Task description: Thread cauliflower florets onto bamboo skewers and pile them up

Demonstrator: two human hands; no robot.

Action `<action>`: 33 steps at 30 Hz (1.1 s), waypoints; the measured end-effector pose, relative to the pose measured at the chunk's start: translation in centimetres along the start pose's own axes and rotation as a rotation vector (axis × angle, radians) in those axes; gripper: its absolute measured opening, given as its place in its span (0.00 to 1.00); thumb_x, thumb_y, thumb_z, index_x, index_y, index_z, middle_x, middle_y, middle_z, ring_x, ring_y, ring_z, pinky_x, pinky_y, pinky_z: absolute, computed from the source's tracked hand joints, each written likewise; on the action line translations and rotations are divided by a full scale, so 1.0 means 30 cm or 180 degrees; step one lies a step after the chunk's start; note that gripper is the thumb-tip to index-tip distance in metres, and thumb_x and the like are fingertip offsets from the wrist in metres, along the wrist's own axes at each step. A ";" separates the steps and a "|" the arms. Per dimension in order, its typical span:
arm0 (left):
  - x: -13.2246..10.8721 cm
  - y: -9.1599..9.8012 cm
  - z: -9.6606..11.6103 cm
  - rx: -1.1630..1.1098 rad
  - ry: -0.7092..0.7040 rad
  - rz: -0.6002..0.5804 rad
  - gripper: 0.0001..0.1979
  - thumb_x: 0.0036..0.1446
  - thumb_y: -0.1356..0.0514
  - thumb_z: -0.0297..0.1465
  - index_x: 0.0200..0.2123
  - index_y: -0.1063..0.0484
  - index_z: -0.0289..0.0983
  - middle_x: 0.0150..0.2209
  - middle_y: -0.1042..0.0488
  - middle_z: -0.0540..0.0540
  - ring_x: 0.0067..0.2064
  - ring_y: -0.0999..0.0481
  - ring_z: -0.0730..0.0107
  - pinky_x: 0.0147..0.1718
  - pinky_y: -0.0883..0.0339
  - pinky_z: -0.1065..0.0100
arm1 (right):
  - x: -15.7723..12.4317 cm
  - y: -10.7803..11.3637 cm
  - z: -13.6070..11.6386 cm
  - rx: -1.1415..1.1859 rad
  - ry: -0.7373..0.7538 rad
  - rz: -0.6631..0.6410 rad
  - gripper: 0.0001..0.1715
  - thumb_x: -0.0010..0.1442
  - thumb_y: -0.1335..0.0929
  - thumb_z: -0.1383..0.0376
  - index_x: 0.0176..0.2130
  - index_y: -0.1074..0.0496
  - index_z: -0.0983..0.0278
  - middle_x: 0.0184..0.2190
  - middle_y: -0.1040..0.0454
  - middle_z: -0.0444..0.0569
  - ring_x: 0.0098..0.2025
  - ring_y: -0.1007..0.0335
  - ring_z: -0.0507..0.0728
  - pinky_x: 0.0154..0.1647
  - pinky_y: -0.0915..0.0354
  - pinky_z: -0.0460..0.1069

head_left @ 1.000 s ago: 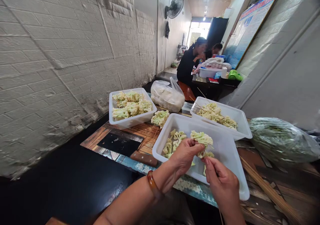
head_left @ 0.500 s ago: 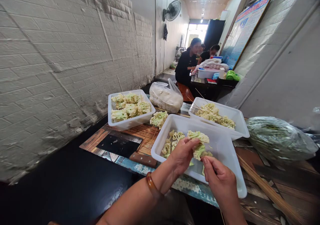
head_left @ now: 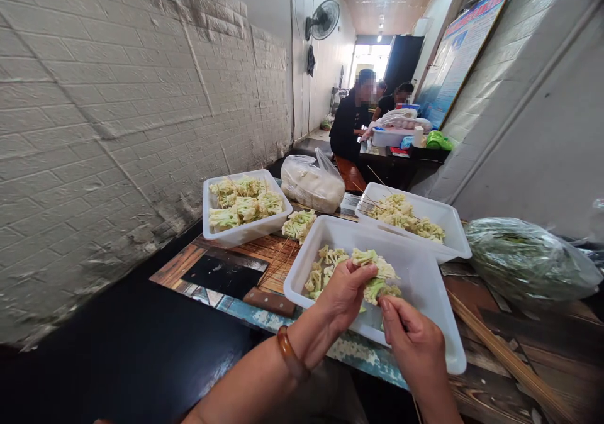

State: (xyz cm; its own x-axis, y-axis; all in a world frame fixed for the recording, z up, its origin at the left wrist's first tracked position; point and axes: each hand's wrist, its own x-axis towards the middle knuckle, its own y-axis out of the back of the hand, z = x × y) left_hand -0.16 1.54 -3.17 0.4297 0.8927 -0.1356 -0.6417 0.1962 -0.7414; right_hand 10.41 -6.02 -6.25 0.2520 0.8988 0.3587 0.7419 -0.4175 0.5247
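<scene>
My left hand (head_left: 346, 289), a brown bangle on its wrist, is closed around pale green-white cauliflower florets (head_left: 376, 285). My right hand (head_left: 415, 336) pinches just below them; a thin bamboo skewer (head_left: 417, 407) shows under its palm, its upper part hidden by the fingers. Both hands are over the near edge of a white plastic tray (head_left: 431, 292), where loose cauliflower pieces (head_left: 333, 259) lie at the left end. A skewered cauliflower piece (head_left: 299, 224) rests on the table just beyond this tray's left corner.
Skewered cauliflower fills a left tray (head_left: 252, 230) and part of a back right tray (head_left: 453, 226). A cleaver (head_left: 226, 274) lies at left. Skewers (head_left: 509, 355) lie bundled at right, near a bag of greens (head_left: 528, 260). A white-filled bag (head_left: 314, 185) stands behind; people sit beyond.
The florets in my left hand have turned and shifted slightly, with more of them showing to the right of the thumb. Both hands stay in nearly the same place.
</scene>
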 end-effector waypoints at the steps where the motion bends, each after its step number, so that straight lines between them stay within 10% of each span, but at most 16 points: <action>1: 0.004 0.003 -0.006 0.0017 -0.0015 -0.0016 0.12 0.36 0.28 0.31 0.24 0.26 0.32 0.24 0.28 0.50 0.28 0.32 0.76 0.33 0.41 0.71 | 0.000 0.000 0.001 -0.0003 0.0005 0.0034 0.25 0.63 0.39 0.50 0.32 0.22 0.63 0.15 0.33 0.43 0.18 0.36 0.53 0.21 0.40 0.46; 12: 0.010 0.036 0.025 0.0044 -0.0275 0.0091 0.16 0.44 0.31 0.37 0.35 0.26 0.35 0.32 0.27 0.48 0.33 0.30 0.74 0.33 0.40 0.71 | 0.004 0.002 0.003 0.0021 -0.0024 -0.0019 0.25 0.63 0.39 0.51 0.33 0.22 0.63 0.14 0.36 0.42 0.18 0.36 0.53 0.19 0.40 0.45; 33: 0.006 0.041 0.044 0.0720 -0.0351 0.0229 0.11 0.41 0.33 0.31 0.24 0.32 0.33 0.24 0.34 0.52 0.26 0.38 0.79 0.28 0.46 0.73 | 0.001 0.005 0.013 -0.0166 0.0224 -0.0105 0.23 0.64 0.40 0.53 0.32 0.23 0.63 0.16 0.35 0.42 0.18 0.37 0.53 0.22 0.39 0.46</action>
State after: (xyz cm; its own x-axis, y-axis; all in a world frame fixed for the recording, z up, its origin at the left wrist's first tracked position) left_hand -1.71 2.47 -3.25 0.3140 0.9440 -0.1011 -0.7991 0.2053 -0.5650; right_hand 10.77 -6.01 -6.47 0.1824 0.9012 0.3931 0.7153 -0.3959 0.5759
